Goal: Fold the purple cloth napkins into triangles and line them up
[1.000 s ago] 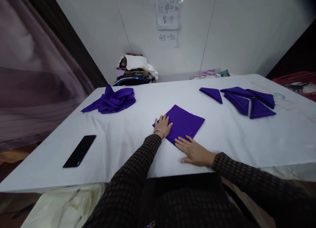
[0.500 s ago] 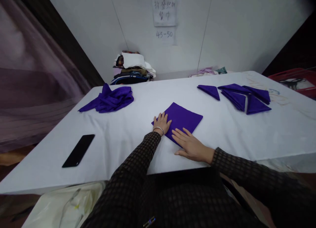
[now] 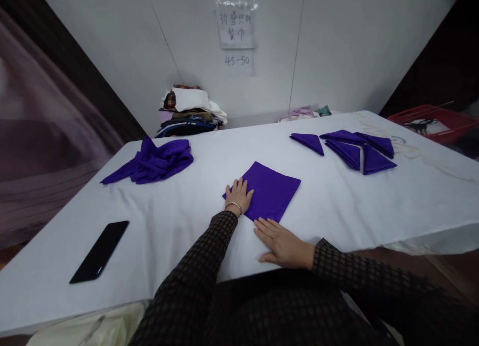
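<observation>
The smooth purple four-sided cloth (image 3: pixel 271 191) lay flat under and just beyond the hands, its edges crisp and its surface nearly creaseless. The left hand (image 3: pixel 238 196) was spread over its left corner, fingers apart; the right hand (image 3: pixel 282 243) lay flattened at its near corner, fingers close together and thumb out, neither gripping anything. Judging by the shapes, the folding was partly done: beyond the right hand, a lone purple fabric triangle (image 3: pixel 307 143) sat near a cluster of four thick purple folded triangles (image 3: pixel 377 161), while the crumpled purple fabric heap (image 3: pixel 160 161), beyond and left of the left hand, remained unfolded. Nearer, left of the left hand, lay a glossy black rectangular phone (image 3: pixel 100 253). Faint wrinkles ran through the soft white cover on the desk (image 3: pixel 337 201) around the hands.
</observation>
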Action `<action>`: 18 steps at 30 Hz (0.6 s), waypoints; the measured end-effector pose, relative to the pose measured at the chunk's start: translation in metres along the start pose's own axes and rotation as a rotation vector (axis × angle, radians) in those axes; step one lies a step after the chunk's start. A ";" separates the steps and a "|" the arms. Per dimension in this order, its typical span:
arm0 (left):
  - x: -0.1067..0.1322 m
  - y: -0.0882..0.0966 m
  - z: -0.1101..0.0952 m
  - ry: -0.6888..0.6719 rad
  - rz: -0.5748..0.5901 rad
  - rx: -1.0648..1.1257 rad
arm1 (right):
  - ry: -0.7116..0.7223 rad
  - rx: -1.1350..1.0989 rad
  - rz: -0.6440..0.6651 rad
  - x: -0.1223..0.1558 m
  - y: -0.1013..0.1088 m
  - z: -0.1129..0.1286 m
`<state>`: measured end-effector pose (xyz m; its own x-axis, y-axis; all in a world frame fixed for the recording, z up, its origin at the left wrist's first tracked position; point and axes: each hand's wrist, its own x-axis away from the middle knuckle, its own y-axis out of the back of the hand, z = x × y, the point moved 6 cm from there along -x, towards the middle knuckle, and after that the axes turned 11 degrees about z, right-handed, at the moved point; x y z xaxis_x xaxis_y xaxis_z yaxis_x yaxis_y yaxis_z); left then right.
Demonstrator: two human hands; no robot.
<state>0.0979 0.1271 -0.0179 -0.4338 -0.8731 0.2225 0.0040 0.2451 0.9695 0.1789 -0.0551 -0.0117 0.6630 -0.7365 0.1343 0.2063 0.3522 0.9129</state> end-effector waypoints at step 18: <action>-0.001 0.002 0.000 -0.008 -0.005 0.003 | 0.078 -0.072 0.038 0.049 0.013 0.010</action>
<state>0.0978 0.1282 -0.0161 -0.4413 -0.8708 0.2168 -0.0006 0.2419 0.9703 0.2069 -0.0927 0.0106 0.7252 -0.6751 0.1355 0.2288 0.4219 0.8773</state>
